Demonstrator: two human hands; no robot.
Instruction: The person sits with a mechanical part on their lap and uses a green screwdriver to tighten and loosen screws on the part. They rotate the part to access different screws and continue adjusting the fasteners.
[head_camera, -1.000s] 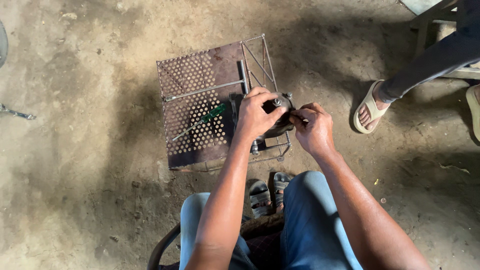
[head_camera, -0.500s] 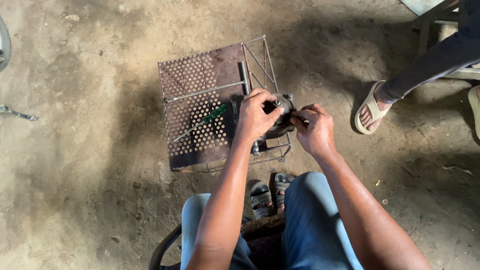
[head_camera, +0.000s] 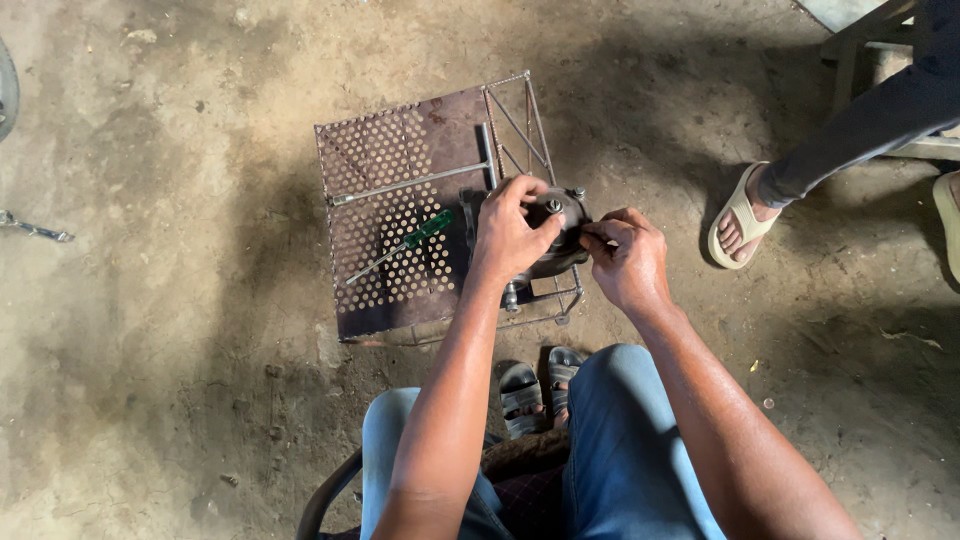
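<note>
Rusty perforated sheet-metal stand (head_camera: 400, 160), seen from above on a dusty concrete floor (head_camera: 180, 330), with a dark round metal part (head_camera: 562, 232) perched at its right edge. Left hand (head_camera: 512, 232) draped over the near-left side of the part, fingers curled closed across its top beside a small bolt head (head_camera: 553, 205). Right hand (head_camera: 628, 258) pressed in from the right, thumb and fingertips pinched tight against the rim of the part; whether anything small sits inside that pinch, impossible to tell. Part held between the two hands, roughly flat, no clear long axis visible, most of its body hidden under the palms. Both hands touching it, the left covering more of it, the right working at its edge.

On the stand's perforated top, well left of the hands: a long silver T-handle wrench (head_camera: 420, 183) lying across the plate, and just below it a green-handled screwdriver (head_camera: 405, 247), handle toward the part, tip pointing down-left. Blue-jeaned knees (head_camera: 620, 420) and grey sandals (head_camera: 540, 388) below the stand. Upper right, apart from the work, another person's foot in a pale sandal (head_camera: 738, 218) and a dark trouser leg. Far left, a metal tool (head_camera: 35, 230) alone on the floor.
</note>
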